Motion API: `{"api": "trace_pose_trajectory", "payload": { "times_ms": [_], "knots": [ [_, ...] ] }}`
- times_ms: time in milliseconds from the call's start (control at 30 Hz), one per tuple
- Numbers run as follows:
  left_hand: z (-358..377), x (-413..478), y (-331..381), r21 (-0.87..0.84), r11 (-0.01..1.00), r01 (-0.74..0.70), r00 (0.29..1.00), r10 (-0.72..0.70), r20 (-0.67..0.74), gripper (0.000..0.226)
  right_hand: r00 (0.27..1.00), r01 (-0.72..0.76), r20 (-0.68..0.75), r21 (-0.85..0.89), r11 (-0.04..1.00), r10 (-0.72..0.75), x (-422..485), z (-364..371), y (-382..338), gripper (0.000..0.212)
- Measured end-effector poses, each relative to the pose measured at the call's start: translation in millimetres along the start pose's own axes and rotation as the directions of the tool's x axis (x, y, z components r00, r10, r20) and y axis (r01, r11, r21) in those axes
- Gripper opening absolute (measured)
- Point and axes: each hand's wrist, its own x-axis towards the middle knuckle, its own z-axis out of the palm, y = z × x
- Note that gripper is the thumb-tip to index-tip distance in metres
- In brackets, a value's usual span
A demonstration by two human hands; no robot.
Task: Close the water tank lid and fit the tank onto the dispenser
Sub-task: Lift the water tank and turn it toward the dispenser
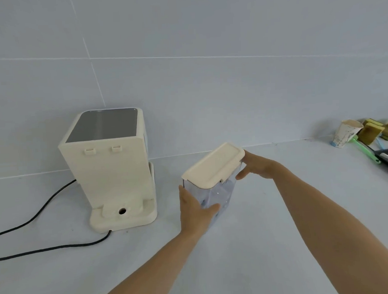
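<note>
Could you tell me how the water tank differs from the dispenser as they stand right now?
The water tank has clear walls; the dispenser is opaque cream. The tank is held between the left hand and right hand; the dispenser stands untouched. The tank is tilted and smaller, the dispenser upright. Both share cream plastic, as on the tank's lid.

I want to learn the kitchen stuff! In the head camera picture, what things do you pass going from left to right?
Black cord → dispenser → water tank → paper cup → sponges

Dispensers: one dispenser [110,172]
Water tanks: one water tank [221,190] (lidded)
Hands: two
Paper cups: one paper cup [346,133]
Power cords: one power cord [47,220]
</note>
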Motion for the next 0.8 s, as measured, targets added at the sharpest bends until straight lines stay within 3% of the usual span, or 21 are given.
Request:
{"api": "trace_pose_trajectory", "payload": {
  "times_ms": [167, 333, 500, 567, 700, 800],
  "knots": [
    [11.4, 1.3, 1.0, 0.067, 0.998, -0.003, 0.995, 0.01, -0.103, 0.09, 0.988, 0.062, 0.136, 0.071, 0.996, -0.072, 4.3, 0.7, -5.3, 0.07],
    [14.9, 5.1, 1.7, 0.105, 0.994, -0.03, 0.992, 0.042, -0.115, 0.089, 0.998, -0.027, 0.06, 0.172, 0.985, 0.017, 10.6, 0.1, 5.1, 0.075],
    [4.6, 12.3, 1.2, 0.102, 0.993, -0.051, 0.993, 0.062, -0.1, 0.092, 0.999, 0.033, -0.007, 0.169, 0.985, -0.033, 1.1, 3.5, 13.7, 0.066],
    [-0.7, 20.0, -2.5, 0.09, 0.995, -0.031, 0.996, 0.038, -0.077, 0.094, 0.997, 0.065, -0.047, 0.176, 0.982, -0.057, -6.7, 5.5, 14.8, 0.06],
    [-18.0, 33.7, -4.8, 0.112, 0.992, -0.06, 0.998, 0.061, -0.005, 0.084, 0.992, 0.112, -0.081, 0.176, 0.978, -0.099, -19.8, 14.8, 19.7, 0.074],
    [-33.3, 44.4, -3.7, 0.122, 0.987, -0.104, 0.99, 0.092, 0.103, 0.083, 0.987, 0.118, -0.132, 0.191, 0.974, -0.094, -29.0, 26.8, 21.3, 0.07]
  ]
}}
